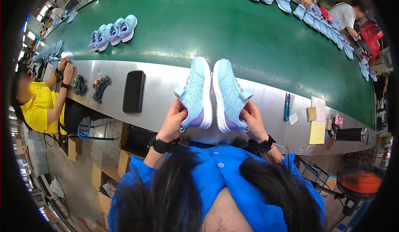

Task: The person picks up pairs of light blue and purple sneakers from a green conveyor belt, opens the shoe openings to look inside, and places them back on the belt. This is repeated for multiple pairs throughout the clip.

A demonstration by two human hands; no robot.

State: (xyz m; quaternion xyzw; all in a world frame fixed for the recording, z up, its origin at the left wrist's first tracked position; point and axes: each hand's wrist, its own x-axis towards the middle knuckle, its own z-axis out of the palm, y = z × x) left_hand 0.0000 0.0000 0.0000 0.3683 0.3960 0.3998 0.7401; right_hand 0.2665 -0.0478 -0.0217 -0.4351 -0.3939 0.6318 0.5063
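Sneakers (197, 90) (226, 90) in hands (173, 124) (254, 122), illegible gridded sheet (319, 110)

Shows two shoes (198, 93) between phone (134, 91) and snips (287, 106)
Has paper pad (317, 133) right of snips, four more shoes (113, 34) on worktop (178, 28) beyond phone.

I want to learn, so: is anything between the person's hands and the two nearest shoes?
Nothing visible: the left hand holds one shoe and the right hand holds the other shoe, each near the heel. The phone lies off to the left.
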